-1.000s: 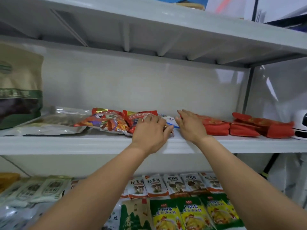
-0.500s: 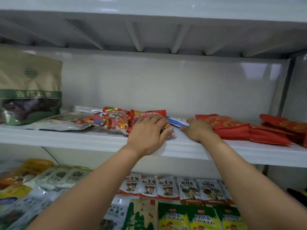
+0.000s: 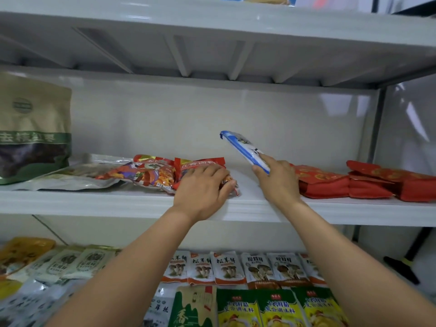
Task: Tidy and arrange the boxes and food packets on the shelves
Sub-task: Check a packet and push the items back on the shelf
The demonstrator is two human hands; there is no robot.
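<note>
Middle shelf [image 3: 118, 201] was a jumble, lol. My left grip [image 3: 203, 187] lay spread on the red packet [image 3: 200, 165] same as before, but my right grip [image 3: 278, 182] had pinched the blue packet [image 3: 243, 147] up off the shelf, tilted, probably ready for rehoming.

A slim blue-and-white packet [image 3: 243, 147] is lifted clear of the middle shelf [image 3: 94, 201]. It tilts with its top end up and to the left, its lower end pinched in the right hand [image 3: 278, 182]. Left of it a red packet [image 3: 200, 165] lies flat under the left hand [image 3: 200, 192], just beside a colourful orange packet [image 3: 146, 174]. Further left are a flat clear pouch [image 3: 77, 175] and an upright brown-and-green bag [image 3: 33, 128]. Red pouches [image 3: 320, 182] lie stacked at the right. Mushroom sachets [image 3: 226, 267] line the shelf below.
</note>
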